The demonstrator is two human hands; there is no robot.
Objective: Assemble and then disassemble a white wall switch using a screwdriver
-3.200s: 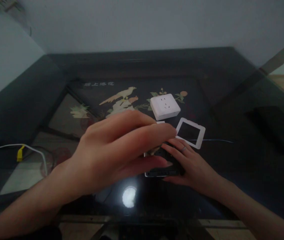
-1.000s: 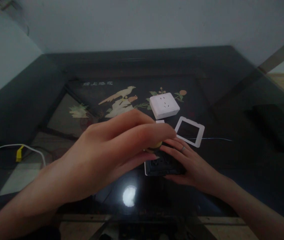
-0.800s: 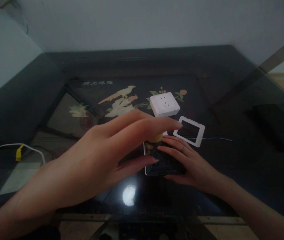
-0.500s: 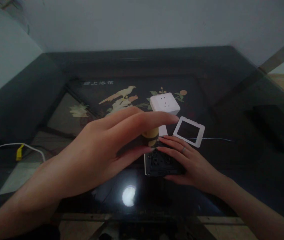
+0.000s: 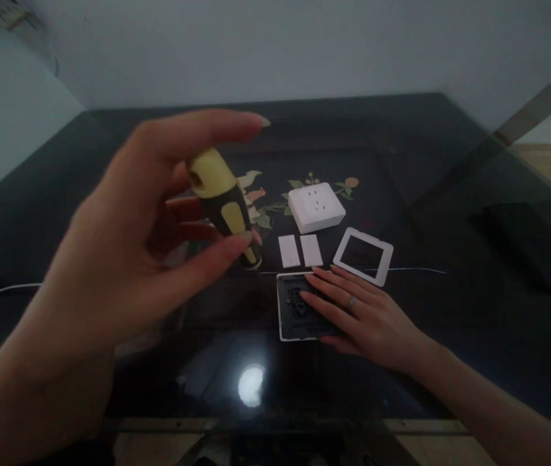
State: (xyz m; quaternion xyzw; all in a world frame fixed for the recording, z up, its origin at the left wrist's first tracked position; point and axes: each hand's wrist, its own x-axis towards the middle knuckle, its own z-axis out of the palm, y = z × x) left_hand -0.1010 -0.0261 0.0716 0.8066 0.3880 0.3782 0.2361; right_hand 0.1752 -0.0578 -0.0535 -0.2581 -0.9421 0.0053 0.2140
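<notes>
My left hand [image 5: 159,213] is raised over the table, its thumb and curled fingers gripping a screwdriver [image 5: 229,207] by its yellow and black handle; the index finger stretches past it. No shaft can be made out. A switch panel [image 5: 295,307] lies with its black back up and a white rim showing. Over its right part rests my right hand [image 5: 360,307], fingers on top and thumb at the near edge, so that part is hidden. Just beyond the panel are two small white rectangular plates [image 5: 289,251] side by side. A white frame [image 5: 387,265] lies past my right fingertips.
A white socket box [image 5: 318,206] stands behind the plates on the dark glossy table [image 5: 227,362]. At the left edge lies a white cable [image 5: 13,287]. A dark flat object [image 5: 532,246] is at the right. A pale wall rises at the back.
My left hand has lifted up and to the left with the screwdriver, away from the panel, uncovering the two white plates. My right hand stays on the panel.
</notes>
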